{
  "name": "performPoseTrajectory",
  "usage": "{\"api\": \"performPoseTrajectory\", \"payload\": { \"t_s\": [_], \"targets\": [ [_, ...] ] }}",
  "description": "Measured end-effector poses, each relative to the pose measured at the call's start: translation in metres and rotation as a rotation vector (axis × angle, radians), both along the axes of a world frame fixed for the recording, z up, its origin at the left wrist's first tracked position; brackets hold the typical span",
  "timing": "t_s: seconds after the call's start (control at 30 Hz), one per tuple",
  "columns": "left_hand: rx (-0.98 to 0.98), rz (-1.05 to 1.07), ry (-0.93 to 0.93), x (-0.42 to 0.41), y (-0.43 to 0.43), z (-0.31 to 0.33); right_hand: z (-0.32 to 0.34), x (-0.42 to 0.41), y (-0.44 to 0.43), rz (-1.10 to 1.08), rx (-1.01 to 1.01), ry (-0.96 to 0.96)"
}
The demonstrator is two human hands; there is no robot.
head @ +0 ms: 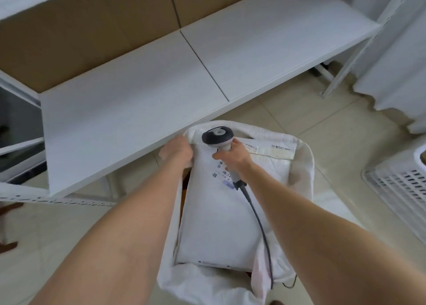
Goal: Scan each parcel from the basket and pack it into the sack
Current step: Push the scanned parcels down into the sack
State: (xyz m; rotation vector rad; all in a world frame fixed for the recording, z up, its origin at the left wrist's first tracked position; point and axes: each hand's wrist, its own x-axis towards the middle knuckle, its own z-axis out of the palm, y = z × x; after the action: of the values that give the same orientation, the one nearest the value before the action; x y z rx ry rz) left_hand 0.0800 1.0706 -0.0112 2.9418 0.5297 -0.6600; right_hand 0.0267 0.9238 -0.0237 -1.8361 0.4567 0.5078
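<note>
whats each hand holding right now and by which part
Right hand grips the scanner by its handle; left hand seems to hold the sack by its rim.

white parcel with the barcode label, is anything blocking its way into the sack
Nothing visible does: the parcel already lies in the sack mouth. The right hand holds the scanner, whose cable trails across it.

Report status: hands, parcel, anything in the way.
Left hand grips sack rim; right hand holds scanner. White parcel lying in sack mouth, label up. Scanner cable drapes across parcel.
</note>
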Motion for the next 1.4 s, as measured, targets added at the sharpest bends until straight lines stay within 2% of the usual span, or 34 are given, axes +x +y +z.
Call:
{"api": "performPoseTrajectory", "payload": {
  "t_s": [0.1,0.2,0.33,0.43,0.57,0.63,0.7,0.8,0.9,1.0,1.1,1.23,1.3,1.4],
  "targets": [
    [-0.134,0.092,-0.164,0.012,0.005,-0.014,-0.025,-0.009,0.007,0.136,-0.204,0.083],
    [-0.284,0.192,-0.375,0.016,0.013,-0.012,-0.037,-0.013,0.015,0.209,-0.288,0.15],
    [-0.34,0.191,-0.549,0.02,0.019,-0.002,-0.038,0.005,0.018,0.238,-0.283,0.21],
    [-0.329,0.175,-0.586,0.022,0.026,0.001,-0.044,0.014,0.021,0.168,-0.15,0.211],
    [-0.38,0.266,-0.385,0.03,0.033,0.009,-0.041,0.009,0.024,-0.012,0.072,0.17],
    [-0.336,0.237,-0.3,0.028,0.031,0.019,-0.027,-0.001,0.02,-0.134,0.138,0.196],
    [-0.254,0.196,-0.239,0.019,0.023,0.033,-0.01,-0.014,0.007,-0.255,0.154,0.248],
    [-0.232,0.142,-0.139,0.0,-0.001,0.049,0.023,-0.032,-0.024,-0.344,0.098,0.254],
    [-0.161,-0.023,-0.151,-0.02,-0.037,0.066,0.057,-0.048,-0.061,-0.433,0.062,0.259],
    [-0.215,-0.273,-0.11,-0.04,-0.087,0.071,0.08,-0.058,-0.109,-0.502,0.054,0.295],
    [-0.313,-0.441,0.081,-0.068,-0.138,0.058,0.086,-0.067,-0.159,-0.541,0.073,0.346],
    [-0.323,-0.621,0.269,-0.107,-0.183,0.024,0.069,-0.08,-0.195,-0.455,0.272,0.476],
    [-0.244,-0.659,0.305,-0.116,-0.195,0.003,0.051,-0.08,-0.199,-0.363,0.385,0.457],
    [-0.041,-0.701,0.362,-0.12,-0.204,-0.027,0.014,-0.069,-0.2,-0.27,0.384,0.412]
  ]
}}
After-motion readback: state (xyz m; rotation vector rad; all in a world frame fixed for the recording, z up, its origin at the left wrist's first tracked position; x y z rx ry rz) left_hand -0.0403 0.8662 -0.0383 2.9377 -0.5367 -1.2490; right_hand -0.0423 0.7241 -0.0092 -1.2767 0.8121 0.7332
